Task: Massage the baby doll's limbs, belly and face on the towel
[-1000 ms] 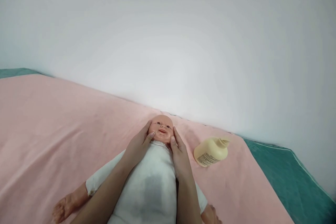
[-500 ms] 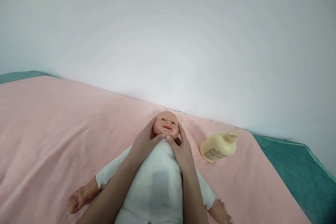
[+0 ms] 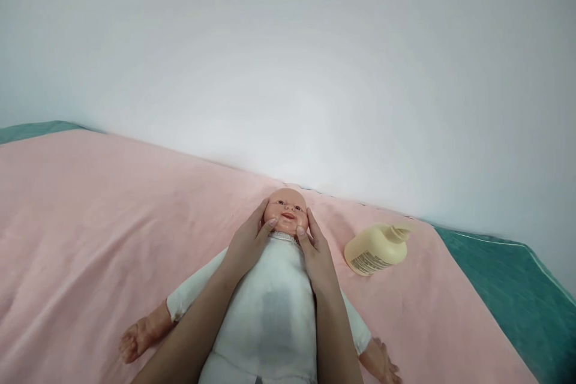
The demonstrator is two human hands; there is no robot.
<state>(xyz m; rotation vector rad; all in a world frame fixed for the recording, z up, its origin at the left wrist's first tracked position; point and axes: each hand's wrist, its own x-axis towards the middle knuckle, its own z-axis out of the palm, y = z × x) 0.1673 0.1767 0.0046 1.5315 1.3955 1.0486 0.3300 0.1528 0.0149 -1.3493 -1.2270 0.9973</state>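
A baby doll [image 3: 279,294] with a white cloth body lies on its back, its head pointing away from me and its arms spread to both sides. My left hand [image 3: 249,242] cups the left side of the doll's head, thumb resting on the cheek near the chin. On the opposite side my right hand [image 3: 318,251] holds the head the same way, thumb on the other cheek. The fingertips behind the head are partly hidden. To the right of my right hand stands a pale yellow pump bottle [image 3: 374,248] with printed text on its side.
A pink cloth [image 3: 112,204] lies under the doll and bottle, wrinkled on the left. Green fabric [image 3: 508,288] shows at the right and at the far left corner. A plain white wall [image 3: 288,72] rises right behind the cloth's far edge.
Both thumbs have slid apart, from together under the doll's chin outward and up onto its cheeks. The doll's neckline now shows between them. The bottle stands as before.
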